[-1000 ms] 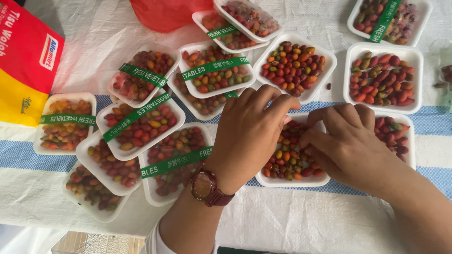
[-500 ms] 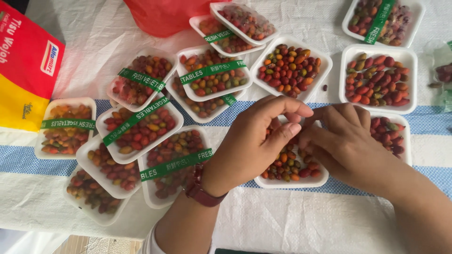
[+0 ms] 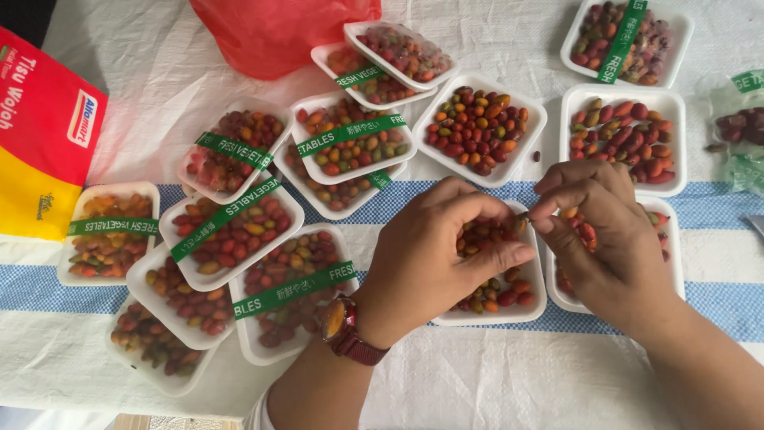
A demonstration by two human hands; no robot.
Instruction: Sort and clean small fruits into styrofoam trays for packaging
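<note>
White woven cloth with blue stripes covers the desk [image 3: 493, 390], and it's packed with white foam trays of small red, orange and green chili-like fruits. From my remote seat, I see the left hand [image 3: 434, 259] and right hand [image 3: 609, 239] meeting over the open tray [image 3: 489, 314] in front, both grips pinched on one small fruit [image 3: 524, 220] held just above it. I'd say: keep it low over that tray so dropped bits land inside. Trays on the left [image 3: 231, 227] are sealed with green tape; a red bag [image 3: 278, 32] sits behind.
</note>
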